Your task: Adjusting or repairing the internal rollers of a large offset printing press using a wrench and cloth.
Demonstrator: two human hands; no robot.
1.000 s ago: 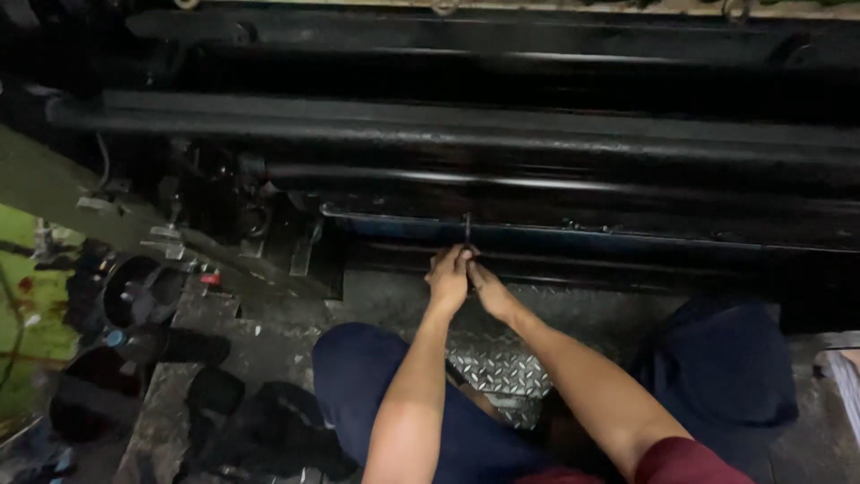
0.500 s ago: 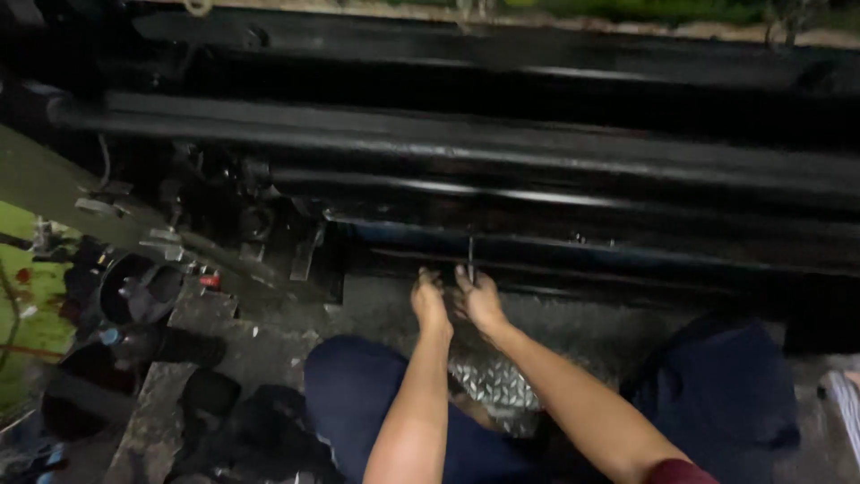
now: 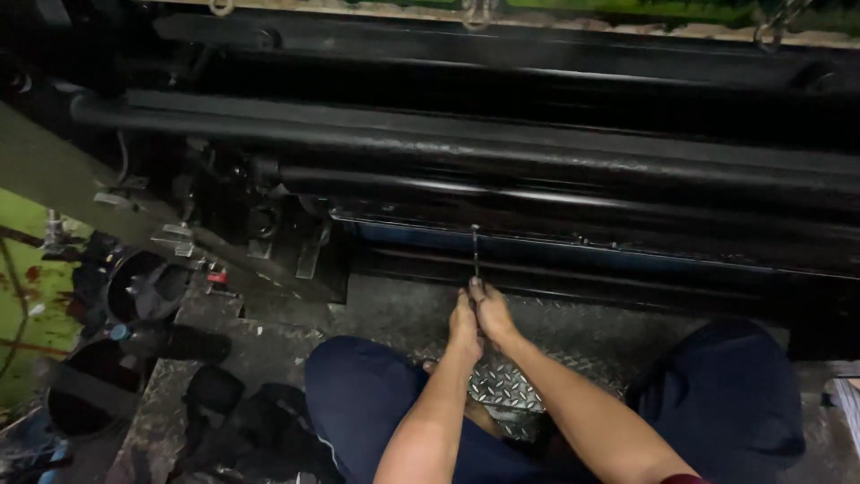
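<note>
Before us runs a dark machine (image 3: 502,152) of long black rollers above a tread-plate floor (image 3: 502,385). Our left hand (image 3: 464,324) and right hand (image 3: 493,312) (pressed together) clamp their grip on a thin upright metal rod (image 3: 475,251).

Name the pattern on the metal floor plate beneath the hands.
A raised diamond tread pattern on the silver-grey floor plate, seen in the head view.

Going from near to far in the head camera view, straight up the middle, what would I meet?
Dark blue trouser knees → patterned metal floor plate → left hand and right hand, pressed together → thin metal rod rising from them → long black machine rollers.
</note>
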